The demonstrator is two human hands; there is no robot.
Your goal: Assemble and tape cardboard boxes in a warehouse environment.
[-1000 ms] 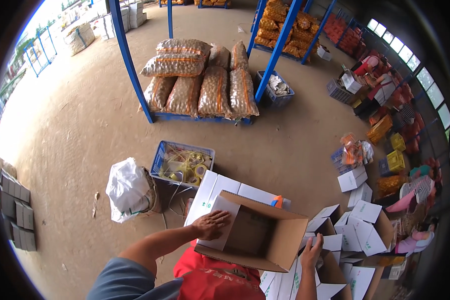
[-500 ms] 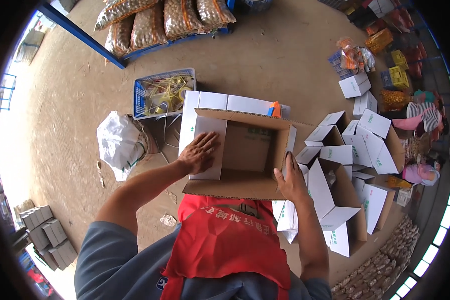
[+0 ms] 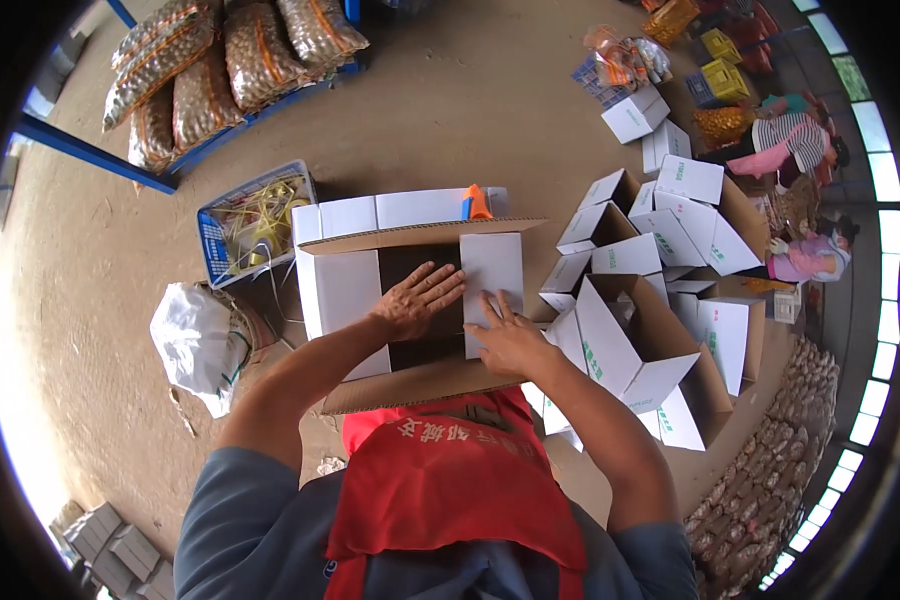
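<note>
A white cardboard box (image 3: 332, 290) with a brown inside lies in front of me. Its two short flaps are folded inward, while the long near and far flaps stand out to the sides. My left hand (image 3: 418, 302) lies flat and open over the dark gap between the short flaps, fingertips at the edge of the right one. On that right flap (image 3: 494, 265) my right hand (image 3: 508, 338) rests, fingers spread and pointing away from me. Neither hand holds anything. Just beyond the box, an orange and blue tool (image 3: 477, 203) sits on a white carton surface (image 3: 400, 210).
Several open white boxes (image 3: 610, 335) are heaped at the right. A blue basket (image 3: 210, 240) of yellow strapping and tape stands at the left, beside a white sack (image 3: 192, 340). Full mesh sacks (image 3: 260, 55) lie on a blue rack. Two other people (image 3: 785, 145) work far right.
The right short flap has folded inward under my right hand, which moved left onto it. My left hand slid right, off the left flap. The whole view has shifted and turned.
</note>
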